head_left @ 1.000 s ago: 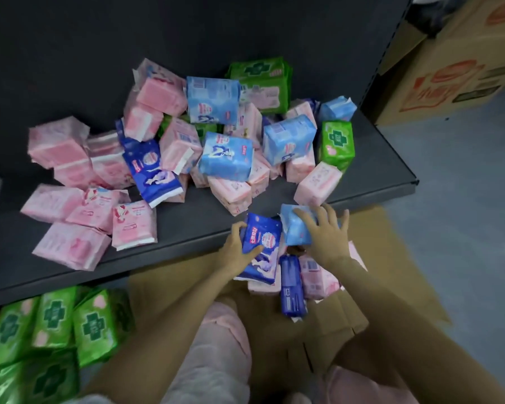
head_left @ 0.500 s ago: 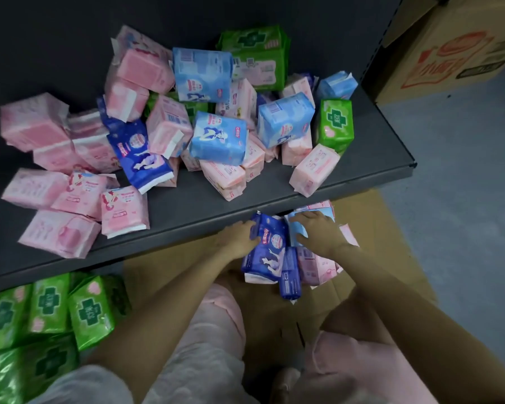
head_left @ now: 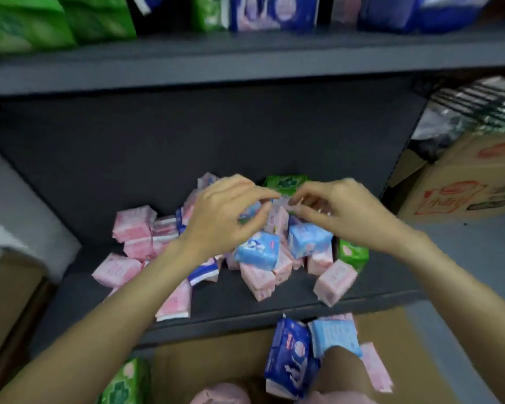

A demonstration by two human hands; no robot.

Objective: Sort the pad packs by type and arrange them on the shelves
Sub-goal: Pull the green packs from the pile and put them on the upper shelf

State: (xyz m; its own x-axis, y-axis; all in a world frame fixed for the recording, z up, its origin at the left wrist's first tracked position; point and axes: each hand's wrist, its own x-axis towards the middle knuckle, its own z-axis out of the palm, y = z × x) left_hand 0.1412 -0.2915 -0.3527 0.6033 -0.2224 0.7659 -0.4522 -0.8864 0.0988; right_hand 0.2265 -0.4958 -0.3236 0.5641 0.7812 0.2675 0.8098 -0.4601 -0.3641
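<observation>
My hands: left hand (head_left: 225, 212) and right hand (head_left: 337, 211), fingers loosely curled, gripping nothing I can make out.
Why mid-frame: over the mixed pile (head_left: 257, 252), choosing packs to sort.

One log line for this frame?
hands: left, right over pile | grasp: unclear | shelf: packs unsorted | floor: dark blue pack

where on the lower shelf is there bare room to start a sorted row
Bare shelf lies right of the green pack, along the front edge before the pink packs, and behind the pile against the back wall. The middle is crowded, under both hands.
</observation>
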